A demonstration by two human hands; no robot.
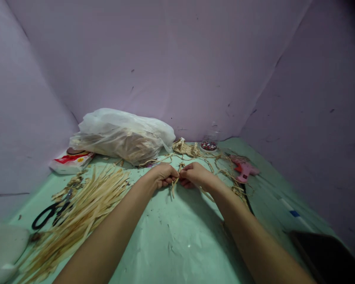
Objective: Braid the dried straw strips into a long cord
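Observation:
Both hands meet near the middle of the green-covered table (165, 236), pinching a thin cord of dried plant fibre (173, 188). My left hand (165, 175) is closed, thumb and forefinger pressed on the cord from the left. From the other side, my right hand (194, 174) pinches the same cord, its fingers curled under. Short loose ends hang below the fingertips, and part of the cord shows above them. What lies exactly between the fingertips is hidden. More twisted cord (215, 165) runs behind and to the right of my right hand.
Left lie dried fibre strips (91, 209), black-handled scissors (51, 213) and a red-and-white box (72, 161). Behind are a plastic bag (127, 136), a braided piece (185, 148) and a clear container of beads (209, 145). A pink glue gun (245, 169) and dark flat object (325, 256) are right.

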